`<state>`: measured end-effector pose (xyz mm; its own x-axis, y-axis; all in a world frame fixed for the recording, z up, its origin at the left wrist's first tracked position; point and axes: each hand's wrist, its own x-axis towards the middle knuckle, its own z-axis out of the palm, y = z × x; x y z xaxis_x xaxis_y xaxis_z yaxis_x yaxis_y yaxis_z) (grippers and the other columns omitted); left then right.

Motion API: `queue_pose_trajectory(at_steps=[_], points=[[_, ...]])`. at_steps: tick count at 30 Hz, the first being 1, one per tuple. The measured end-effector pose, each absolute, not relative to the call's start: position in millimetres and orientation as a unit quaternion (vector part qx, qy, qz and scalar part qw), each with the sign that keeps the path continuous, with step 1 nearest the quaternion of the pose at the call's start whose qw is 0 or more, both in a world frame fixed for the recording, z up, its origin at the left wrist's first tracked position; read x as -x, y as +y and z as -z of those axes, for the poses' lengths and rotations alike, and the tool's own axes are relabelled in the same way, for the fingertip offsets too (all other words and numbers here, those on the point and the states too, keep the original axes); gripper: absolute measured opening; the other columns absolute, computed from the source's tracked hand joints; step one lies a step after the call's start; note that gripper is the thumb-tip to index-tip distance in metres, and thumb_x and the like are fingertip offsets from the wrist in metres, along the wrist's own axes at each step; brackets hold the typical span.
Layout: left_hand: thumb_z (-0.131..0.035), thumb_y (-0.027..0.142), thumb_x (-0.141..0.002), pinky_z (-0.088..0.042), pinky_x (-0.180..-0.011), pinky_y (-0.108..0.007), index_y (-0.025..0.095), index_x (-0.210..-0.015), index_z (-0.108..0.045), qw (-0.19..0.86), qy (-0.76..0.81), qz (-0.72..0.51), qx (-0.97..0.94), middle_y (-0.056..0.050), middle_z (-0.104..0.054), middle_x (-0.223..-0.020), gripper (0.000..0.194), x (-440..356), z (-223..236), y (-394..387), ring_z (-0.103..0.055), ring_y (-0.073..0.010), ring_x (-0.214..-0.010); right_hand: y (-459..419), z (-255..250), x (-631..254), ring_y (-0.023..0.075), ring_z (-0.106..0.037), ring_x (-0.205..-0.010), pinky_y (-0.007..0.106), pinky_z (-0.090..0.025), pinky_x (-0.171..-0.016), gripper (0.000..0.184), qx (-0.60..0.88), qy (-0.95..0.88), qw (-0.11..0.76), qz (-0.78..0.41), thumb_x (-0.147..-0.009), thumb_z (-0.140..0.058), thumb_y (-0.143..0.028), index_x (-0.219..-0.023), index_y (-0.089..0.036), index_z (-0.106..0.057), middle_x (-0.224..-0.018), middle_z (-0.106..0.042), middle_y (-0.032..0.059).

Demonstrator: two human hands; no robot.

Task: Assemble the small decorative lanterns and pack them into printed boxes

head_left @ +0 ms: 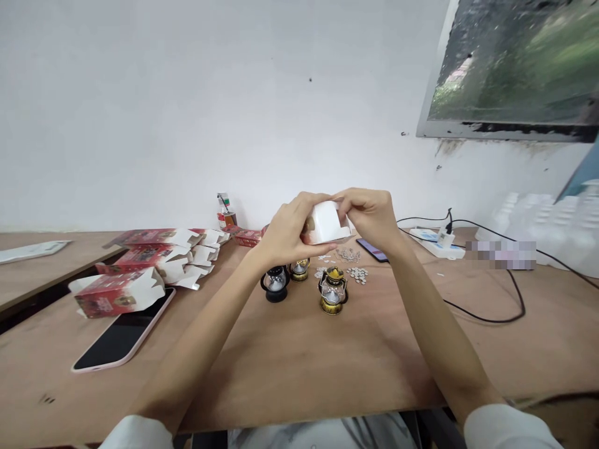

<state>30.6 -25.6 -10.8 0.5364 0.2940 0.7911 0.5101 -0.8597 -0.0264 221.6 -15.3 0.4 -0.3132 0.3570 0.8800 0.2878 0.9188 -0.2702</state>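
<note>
A small cardboard box (324,223), white flaps toward me and red printing on its side, is held up above the table between both hands. My left hand (289,229) grips it from the left, thumb beneath and fingers over the top. On the other side my right hand (370,215) has its fingers closed at the box's open end, pinching a flap there; the fingertips are partly hidden. Below stand a gold miniature lantern (332,292), a black miniature lantern (275,284) and another gold lantern (299,269) behind it.
Several red-and-white boxes (116,293) lie at the left, one partly over a pink-edged phone (121,333). Small silver discs (358,275) and wire pieces (347,254) lie behind the lanterns. Another phone (372,249), a power strip (436,243) and a black cable (496,320) are at the right.
</note>
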Motion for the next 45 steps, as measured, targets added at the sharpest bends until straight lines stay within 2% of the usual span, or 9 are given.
queue_pose_trajectory(at_steps=[5, 11, 15, 19, 26, 29, 33, 36, 45], points=[[-0.065, 0.033, -0.068, -0.047, -0.073, -0.033, 0.024, -0.122, -0.042, 0.125, -0.22, 0.447, 0.858, -0.007, -0.056, -0.113, 0.059, -30, 7, -30, -0.056, -0.0206, -0.091, -19, -9, -234, 0.0209, -0.058, -0.104, 0.044, -0.05, -0.086, 0.023, 0.157, -0.819, 0.529, -0.157, -0.08, -0.042, -0.022, -0.068, -0.02, -0.062, -0.113, -0.061, 0.0044], [-0.06, 0.04, -0.075, -0.047, -0.077, -0.036, 0.028, -0.12, -0.042, 0.159, -0.2, 0.479, 0.84, -0.006, -0.054, -0.11, 0.05, -28, 5, -34, -0.054, -0.0216, -0.099, -17, -13, -242, 0.019, -0.056, -0.096, 0.039, -0.05, -0.079, 0.028, 0.179, -0.817, 0.5, -0.224, -0.08, -0.052, -0.048, -0.077, -0.021, -0.052, -0.109, -0.058, 0.0052], [-0.06, 0.045, -0.078, -0.048, -0.078, -0.036, 0.024, -0.099, -0.051, 0.196, -0.204, 0.477, 0.832, -0.007, -0.053, -0.105, 0.032, -27, 7, -28, -0.054, -0.0211, -0.097, -19, -13, -236, 0.0124, -0.054, -0.078, 0.03, -0.051, -0.067, 0.024, 0.185, -0.799, 0.497, -0.285, -0.075, -0.063, -0.039, -0.081, -0.021, -0.049, -0.088, -0.056, 0.0002], [-0.063, 0.053, -0.074, -0.048, -0.076, -0.036, 0.022, -0.091, -0.05, 0.195, -0.209, 0.5, 0.818, -0.007, -0.055, -0.1, 0.038, -29, 9, -23, -0.056, -0.0214, -0.095, -20, -11, -230, 0.0093, -0.053, -0.068, 0.028, -0.053, -0.063, 0.019, 0.204, -0.773, 0.507, -0.322, -0.077, -0.061, -0.033, -0.086, -0.021, -0.05, -0.079, -0.05, -0.0022], [-0.06, 0.034, -0.079, -0.047, -0.085, -0.038, 0.023, -0.111, -0.048, 0.201, -0.176, 0.553, 0.789, -0.007, -0.056, -0.107, 0.036, -36, 13, -23, -0.055, -0.0212, -0.102, -16, -6, -223, 0.0099, -0.057, -0.066, 0.034, -0.055, -0.071, 0.019, 0.213, -0.732, 0.528, -0.375, -0.076, -0.061, -0.029, -0.091, -0.021, -0.051, -0.071, -0.051, -0.0039], [-0.058, 0.035, -0.078, -0.047, -0.084, -0.039, 0.023, -0.12, -0.044, 0.2, -0.189, 0.558, 0.783, -0.008, -0.056, -0.11, 0.045, -35, 14, -23, -0.055, -0.0219, -0.101, -17, -7, -223, 0.0102, -0.058, -0.065, 0.034, -0.055, -0.07, 0.021, 0.202, -0.728, 0.526, -0.39, -0.078, -0.061, -0.034, -0.093, -0.022, -0.053, -0.074, -0.053, -0.0032], [-0.055, 0.035, -0.078, -0.047, -0.082, -0.039, 0.023, -0.101, -0.051, 0.204, -0.198, 0.572, 0.769, -0.007, -0.057, -0.102, 0.026, -31, 14, -23, -0.056, -0.0221, -0.098, -20, -9, -223, 0.0131, -0.061, -0.072, 0.037, -0.056, -0.07, 0.031, 0.172, -0.743, 0.493, -0.42, -0.082, -0.055, -0.05, -0.098, -0.023, -0.057, -0.09, -0.058, 0.0011], [-0.057, 0.033, -0.076, -0.048, -0.08, -0.039, 0.022, -0.09, -0.05, 0.214, -0.199, 0.575, 0.764, -0.006, -0.057, -0.101, 0.019, -31, 14, -23, -0.057, -0.0218, -0.097, -22, -8, -220, 0.0146, -0.061, -0.082, 0.036, -0.054, -0.073, 0.031, 0.163, -0.751, 0.484, -0.419, -0.077, -0.064, -0.046, -0.099, -0.024, -0.058, -0.097, -0.06, 0.0019], [-0.06, 0.025, -0.067, -0.048, -0.08, -0.039, 0.021, -0.094, -0.047, 0.259, -0.195, 0.547, 0.772, -0.007, -0.06, -0.101, 0.03, -35, 18, -23, -0.058, -0.0228, -0.098, -23, -4, -214, 0.0131, -0.057, -0.081, 0.032, -0.052, -0.069, 0.03, 0.186, -0.752, 0.51, -0.373, -0.065, -0.077, -0.033, -0.086, -0.021, -0.058, -0.097, -0.057, 0.0008]])
